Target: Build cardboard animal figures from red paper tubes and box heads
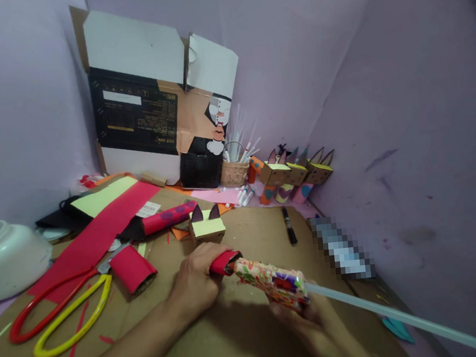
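My left hand (195, 283) is closed around a small red paper-covered tube (223, 262), holding it on the cardboard work surface (252, 239). My right hand (319, 322) grips a floral-patterned glue gun (273, 280) with a long clear glue stick (403, 320) sticking out behind it. The gun's nozzle touches the end of the red tube. Just beyond sits a small cardboard box with a yellow top and dark pointed ears (206, 224).
Large scissors with red and yellow handles (62, 319) lie at the left beside another red-wrapped tube (133, 269) and red paper sheets (96, 237). A black marker (288, 225), a basket of pens (234, 170), several finished eared boxes (296, 173) and a white bowl (1, 257) stand around.
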Demonstrator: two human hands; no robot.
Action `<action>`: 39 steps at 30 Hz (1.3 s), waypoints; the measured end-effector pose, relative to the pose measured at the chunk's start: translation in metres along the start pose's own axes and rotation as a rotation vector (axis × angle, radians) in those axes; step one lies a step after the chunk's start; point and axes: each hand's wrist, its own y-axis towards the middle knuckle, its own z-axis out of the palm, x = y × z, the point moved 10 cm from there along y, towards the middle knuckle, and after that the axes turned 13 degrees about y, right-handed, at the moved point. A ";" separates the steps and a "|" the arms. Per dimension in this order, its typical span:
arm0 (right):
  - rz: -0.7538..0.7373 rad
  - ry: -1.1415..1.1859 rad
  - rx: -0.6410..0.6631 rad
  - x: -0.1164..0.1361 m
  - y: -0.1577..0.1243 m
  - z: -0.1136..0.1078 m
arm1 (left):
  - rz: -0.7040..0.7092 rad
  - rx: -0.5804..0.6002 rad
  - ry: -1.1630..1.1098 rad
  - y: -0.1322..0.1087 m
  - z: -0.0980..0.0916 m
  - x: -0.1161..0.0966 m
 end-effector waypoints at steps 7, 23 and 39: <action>-0.019 0.012 -0.005 0.001 -0.002 -0.002 | 0.002 0.011 0.019 0.001 0.000 -0.001; -0.100 0.014 0.141 0.026 0.006 0.013 | -0.250 0.069 -0.080 -0.001 0.008 0.022; -0.054 -0.104 0.128 0.009 0.004 0.007 | -0.065 0.035 0.074 -0.002 0.003 0.008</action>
